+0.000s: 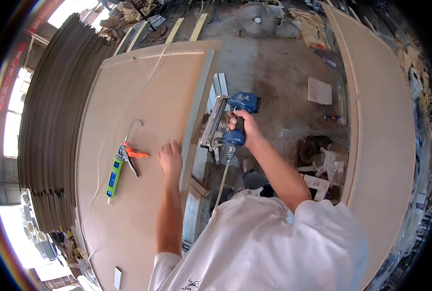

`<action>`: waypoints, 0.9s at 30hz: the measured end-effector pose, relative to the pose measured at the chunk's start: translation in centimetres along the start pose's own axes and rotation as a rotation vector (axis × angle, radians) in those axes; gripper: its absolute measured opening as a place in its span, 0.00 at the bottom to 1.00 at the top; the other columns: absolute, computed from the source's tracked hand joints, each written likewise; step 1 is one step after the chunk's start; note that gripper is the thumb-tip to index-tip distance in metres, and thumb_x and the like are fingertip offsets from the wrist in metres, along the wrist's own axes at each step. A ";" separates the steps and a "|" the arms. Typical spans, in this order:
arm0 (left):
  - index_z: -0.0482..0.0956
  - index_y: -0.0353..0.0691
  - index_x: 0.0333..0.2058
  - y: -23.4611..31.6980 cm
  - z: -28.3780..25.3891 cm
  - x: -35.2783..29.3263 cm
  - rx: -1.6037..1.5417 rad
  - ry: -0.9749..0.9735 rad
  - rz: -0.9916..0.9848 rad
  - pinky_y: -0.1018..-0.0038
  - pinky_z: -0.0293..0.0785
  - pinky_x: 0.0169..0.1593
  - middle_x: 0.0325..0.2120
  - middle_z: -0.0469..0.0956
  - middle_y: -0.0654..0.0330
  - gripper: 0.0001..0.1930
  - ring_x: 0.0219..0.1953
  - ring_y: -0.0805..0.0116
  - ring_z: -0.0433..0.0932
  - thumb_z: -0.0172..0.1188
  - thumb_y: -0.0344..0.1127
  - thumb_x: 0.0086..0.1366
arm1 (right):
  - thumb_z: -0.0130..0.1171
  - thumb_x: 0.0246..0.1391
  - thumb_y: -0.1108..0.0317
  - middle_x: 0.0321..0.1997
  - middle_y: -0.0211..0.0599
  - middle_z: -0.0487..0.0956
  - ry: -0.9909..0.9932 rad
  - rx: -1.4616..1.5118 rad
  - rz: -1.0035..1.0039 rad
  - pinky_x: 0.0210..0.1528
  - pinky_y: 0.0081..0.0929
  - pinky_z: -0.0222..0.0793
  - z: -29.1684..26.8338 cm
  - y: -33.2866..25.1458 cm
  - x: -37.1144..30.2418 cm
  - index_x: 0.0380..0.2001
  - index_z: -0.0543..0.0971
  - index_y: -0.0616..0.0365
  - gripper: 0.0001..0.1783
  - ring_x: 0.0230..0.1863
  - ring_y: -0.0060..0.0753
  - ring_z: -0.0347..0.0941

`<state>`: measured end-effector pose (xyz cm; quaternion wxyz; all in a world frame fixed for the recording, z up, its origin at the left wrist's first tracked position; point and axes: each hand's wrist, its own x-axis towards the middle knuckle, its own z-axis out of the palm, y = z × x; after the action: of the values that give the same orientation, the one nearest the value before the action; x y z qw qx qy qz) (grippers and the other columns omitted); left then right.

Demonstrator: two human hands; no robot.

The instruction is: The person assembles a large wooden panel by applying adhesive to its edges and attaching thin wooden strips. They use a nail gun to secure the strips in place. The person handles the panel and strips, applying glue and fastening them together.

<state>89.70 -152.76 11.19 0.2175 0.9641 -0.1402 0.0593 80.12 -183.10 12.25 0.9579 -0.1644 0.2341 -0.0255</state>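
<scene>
My right hand [244, 127] is wrapped round the grip of a blue pneumatic nail gun [245, 102]. The gun is held beside the right edge of a large beige panel [133, 97], its silver magazine toward the panel. A pale air hose [223, 186] runs from the gun's handle back to my body. On the panel near that same edge rests my left hand [170, 157], its fingers curled and closed; whatever is under them is hidden. Left of it lies a caulking gun [128, 152] with an orange handle and a green tube [113, 178].
A tall stack of thin brown sheets [56, 111] stands at the left. Another long beige panel [385, 126] is on the right. A round floor fan [257, 20] stands at the back. A white cord [150, 77] crosses the near panel, and a white board piece [319, 91] lies on the floor.
</scene>
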 end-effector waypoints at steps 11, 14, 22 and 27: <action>0.83 0.34 0.31 2.3 -1.6 -0.4 0.052 0.148 -0.002 0.53 0.69 0.52 0.33 0.81 0.49 0.16 0.42 0.46 0.75 0.56 0.40 0.73 | 0.58 0.60 0.62 0.21 0.26 0.73 -0.006 -0.012 0.072 0.39 0.37 0.76 1.7 -3.7 10.6 0.40 0.77 0.58 0.11 0.24 0.27 0.72; 0.82 0.34 0.30 3.0 -1.6 -0.4 0.042 0.126 -0.041 0.53 0.69 0.53 0.33 0.82 0.49 0.16 0.43 0.46 0.75 0.56 0.40 0.73 | 0.58 0.60 0.62 0.21 0.26 0.73 -0.002 -0.054 0.141 0.39 0.37 0.76 1.5 -3.8 11.2 0.39 0.77 0.57 0.10 0.23 0.28 0.72; 0.82 0.34 0.30 3.5 -2.1 0.0 0.077 0.022 -0.077 0.53 0.68 0.55 0.35 0.82 0.48 0.17 0.45 0.45 0.75 0.54 0.40 0.73 | 0.61 0.58 0.63 0.20 0.29 0.73 0.080 -0.101 0.153 0.35 0.40 0.76 1.7 -3.6 10.9 0.35 0.75 0.55 0.08 0.22 0.30 0.72; 0.82 0.35 0.30 3.5 -1.9 0.2 0.067 0.032 -0.056 0.53 0.68 0.54 0.35 0.82 0.48 0.17 0.45 0.44 0.74 0.54 0.40 0.74 | 0.62 0.58 0.63 0.21 0.29 0.73 0.091 -0.084 0.169 0.37 0.39 0.76 1.7 -2.7 10.3 0.39 0.75 0.55 0.10 0.22 0.30 0.72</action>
<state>88.75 -155.00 14.29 0.1888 0.9734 -0.1074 0.0735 90.10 -186.39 10.04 0.9372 -0.1829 0.2914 0.0577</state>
